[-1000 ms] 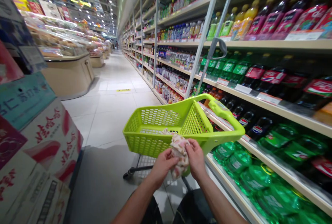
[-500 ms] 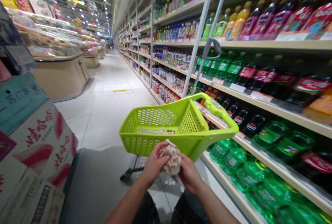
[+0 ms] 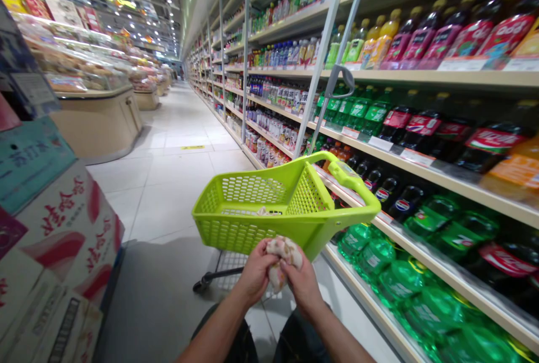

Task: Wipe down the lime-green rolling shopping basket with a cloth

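Both of my hands clutch a small crumpled cloth (image 3: 281, 255), white with pink and brown patches, low in the middle of the view. My left hand (image 3: 255, 276) wraps its left side with fingers closed. My right hand (image 3: 303, 284) pinches its right side. Just beyond the hands stands a lime green shopping cart (image 3: 236, 223) with a perforated basket and a curved handle (image 3: 351, 180). Something pale lies on the basket's bottom (image 3: 263, 211).
Drink shelves (image 3: 421, 155) run along the right, with green, dark and red bottles. Printed cardboard boxes (image 3: 54, 239) are stacked at the left. A tiled aisle (image 3: 181, 144) leads away past display counters (image 3: 101, 116). A grey ladder rail (image 3: 324, 60) leans on the shelving behind the cart.
The cloth has been squeezed into a tighter ball and my hands have dropped slightly lower. The view has shifted a little to the right; the cart stays put.
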Demonstrator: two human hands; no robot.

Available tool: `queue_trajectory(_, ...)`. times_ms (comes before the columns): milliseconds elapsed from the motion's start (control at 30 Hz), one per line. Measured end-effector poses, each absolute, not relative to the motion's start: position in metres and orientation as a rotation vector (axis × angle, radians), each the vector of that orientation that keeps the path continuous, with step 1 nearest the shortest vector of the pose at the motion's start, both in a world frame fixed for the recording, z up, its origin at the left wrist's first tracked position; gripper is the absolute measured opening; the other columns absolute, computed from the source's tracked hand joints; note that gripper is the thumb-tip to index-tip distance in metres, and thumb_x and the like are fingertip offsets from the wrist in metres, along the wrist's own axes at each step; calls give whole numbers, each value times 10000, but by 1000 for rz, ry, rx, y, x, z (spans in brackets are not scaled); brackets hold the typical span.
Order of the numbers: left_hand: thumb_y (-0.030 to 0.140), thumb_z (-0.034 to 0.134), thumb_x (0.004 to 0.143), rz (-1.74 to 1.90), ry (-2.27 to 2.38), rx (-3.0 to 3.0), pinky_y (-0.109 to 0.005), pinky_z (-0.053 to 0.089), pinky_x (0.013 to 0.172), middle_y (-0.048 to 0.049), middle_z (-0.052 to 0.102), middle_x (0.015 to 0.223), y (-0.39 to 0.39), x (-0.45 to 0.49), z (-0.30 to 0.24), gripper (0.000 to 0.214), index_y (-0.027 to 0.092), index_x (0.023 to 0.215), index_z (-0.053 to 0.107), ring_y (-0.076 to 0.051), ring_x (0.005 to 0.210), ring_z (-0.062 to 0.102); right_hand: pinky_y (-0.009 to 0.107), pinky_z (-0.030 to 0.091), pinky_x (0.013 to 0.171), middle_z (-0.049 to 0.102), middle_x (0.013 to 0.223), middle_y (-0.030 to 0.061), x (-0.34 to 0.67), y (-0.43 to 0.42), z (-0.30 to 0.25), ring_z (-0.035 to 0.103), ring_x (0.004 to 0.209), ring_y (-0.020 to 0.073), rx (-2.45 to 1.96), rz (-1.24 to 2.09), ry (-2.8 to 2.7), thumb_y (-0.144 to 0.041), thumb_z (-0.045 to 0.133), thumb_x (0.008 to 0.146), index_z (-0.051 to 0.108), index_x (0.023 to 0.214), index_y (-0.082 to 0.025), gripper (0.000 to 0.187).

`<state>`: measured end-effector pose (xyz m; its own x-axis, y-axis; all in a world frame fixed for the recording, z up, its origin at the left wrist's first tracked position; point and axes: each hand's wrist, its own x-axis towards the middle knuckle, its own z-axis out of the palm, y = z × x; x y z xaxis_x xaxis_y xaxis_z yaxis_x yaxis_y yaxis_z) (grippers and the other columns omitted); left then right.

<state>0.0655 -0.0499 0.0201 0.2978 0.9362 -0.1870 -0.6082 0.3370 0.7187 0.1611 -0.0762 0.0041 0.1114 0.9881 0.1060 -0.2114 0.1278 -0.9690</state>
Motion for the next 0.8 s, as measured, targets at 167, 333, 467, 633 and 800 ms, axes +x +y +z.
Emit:
queue_trajectory(167, 96, 621, 469, 1097, 725, 552, -219, 412, 571, 25, 586, 586, -52, 63, 5, 197, 141, 653, 567, -99, 555, 542, 334, 450, 865, 646, 968, 33, 160, -79, 9, 595, 907, 190, -1136, 966, -1277, -102, 557, 589, 571, 975, -190, 396)
queue_trajectory(333, 188, 696, 510, 1074, 726, 502, -211, 389, 525, 18, 595, 625, -61, 41, 0, 267, 148, 749, 583, -85, 530, 524, 338, 466, 841, 638, 1002, 63, 150, -72, -3, 596, 913, 199, -1182, 815, -1294, -146, 527, 620, 552, 1023, -173, 405)
queue_trajectory(467, 179, 696, 524, 953, 784, 515, -178, 324, 449, 43, 557, 552, -63, 28, -4, 247, 154, 727, 558, -51, 447, 464, 356, 437, 902, 583, 1138, 82, 135, -66, -11, 553, 1031, 192, -1183, 654, -1372, -134, 457, 679, 491, 1161, -183, 486)
queue_trajectory(633, 172, 637, 568, 1136, 834, 342, -190, 355, 483, 35, 558, 530, -63, 16, -12, 128, 151, 651, 542, -65, 472, 485, 393, 368, 982, 502, 1245, 101, 120, -71, -19, 433, 1179, 199, -1089, 371, -1959, -84, 394, 688, 535, 1145, -169, 485)
queue_trajectory(800, 244, 583, 623, 1048, 697, 221, -231, 401, 555, -4, 611, 607, -70, -11, -25, 144, 142, 725, 593, -116, 571, 546, 539, 192, 1032, 252, 1407, 147, 109, -77, -21, 151, 1311, 298, -1283, 150, -2377, -219, 563, 673, 373, 1292, -101, 658)
